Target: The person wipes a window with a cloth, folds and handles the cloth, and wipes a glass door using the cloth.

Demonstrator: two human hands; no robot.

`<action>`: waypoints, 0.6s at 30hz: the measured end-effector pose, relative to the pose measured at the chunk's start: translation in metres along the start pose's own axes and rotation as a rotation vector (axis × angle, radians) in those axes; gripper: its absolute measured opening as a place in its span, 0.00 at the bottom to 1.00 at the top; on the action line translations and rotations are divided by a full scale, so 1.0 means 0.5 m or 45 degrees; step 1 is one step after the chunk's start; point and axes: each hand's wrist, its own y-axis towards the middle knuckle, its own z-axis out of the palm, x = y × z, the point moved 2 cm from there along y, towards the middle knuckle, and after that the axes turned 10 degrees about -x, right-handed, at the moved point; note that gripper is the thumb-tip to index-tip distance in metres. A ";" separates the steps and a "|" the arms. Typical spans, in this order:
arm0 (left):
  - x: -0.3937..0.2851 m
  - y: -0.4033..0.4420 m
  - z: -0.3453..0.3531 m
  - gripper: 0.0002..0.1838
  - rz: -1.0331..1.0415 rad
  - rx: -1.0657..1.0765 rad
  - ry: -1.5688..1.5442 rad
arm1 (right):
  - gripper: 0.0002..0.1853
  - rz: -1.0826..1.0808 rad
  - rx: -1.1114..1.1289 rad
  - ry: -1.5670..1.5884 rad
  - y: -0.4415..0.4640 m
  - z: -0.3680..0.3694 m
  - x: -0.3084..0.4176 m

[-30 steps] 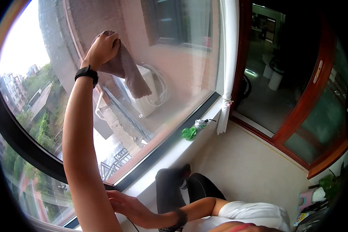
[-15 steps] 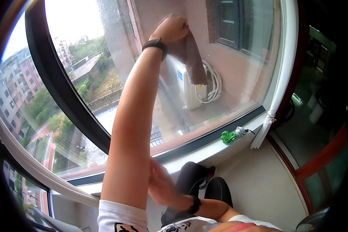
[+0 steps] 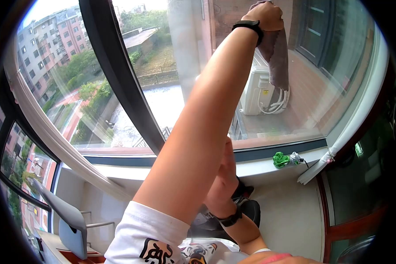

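Note:
My left hand (image 3: 267,16) is raised high against the window glass (image 3: 193,57), its fingers closed round a grey-brown cloth (image 3: 275,59). Most of the cloth hangs down below the fist, and a bit of it shows above. A dark band circles that wrist. Lower down, my right hand (image 3: 223,182) is partly covered by my left forearm. Its visible fingers point upward, with no object seen in them, and a dark watch sits on that wrist. Whether it touches the forearm or the window cannot be told.
A green bundle (image 3: 280,159) beside a clear crumpled item (image 3: 295,157) lies on the white sill (image 3: 255,169). Curtains (image 3: 70,145) hang at both sides. A grey chair (image 3: 72,237) stands lower left. Outside the glass is an air-conditioner unit (image 3: 256,90).
The view has turned left, so the scene sits further right. My left hand keeps the cloth up at the glass. My right hand remains low behind the left forearm.

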 end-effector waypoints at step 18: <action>-0.001 -0.014 0.006 0.17 -0.106 -0.031 -0.130 | 0.23 0.782 -0.160 1.122 -0.075 -0.218 -0.173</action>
